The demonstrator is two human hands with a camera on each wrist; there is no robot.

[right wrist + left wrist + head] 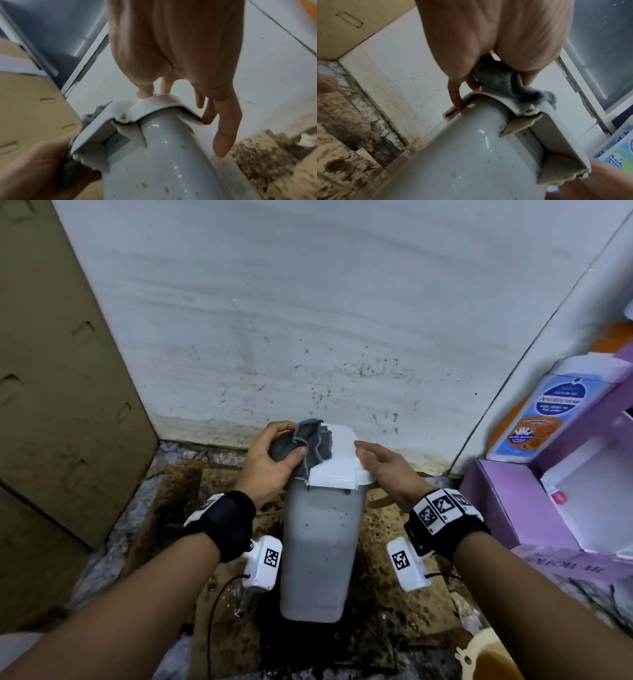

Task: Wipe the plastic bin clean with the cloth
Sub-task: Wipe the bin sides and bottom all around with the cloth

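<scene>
A tall grey plastic bin with a white swing lid stands on the stained floor against the wall. Dark specks dot its front. My left hand grips a bunched grey cloth and holds it on the lid's left side. The cloth shows under my left hand's fingers on the lid's edge. At the lid's right edge rests my right hand, fingers nearly straight. Several right fingertips touch the lid's rim, and the bin body runs below.
A brown cardboard box leans at the left. A purple shelf unit with a soap bottle stands at the right. A cream bowl sits at the bottom right. The spattered white wall is close behind the bin.
</scene>
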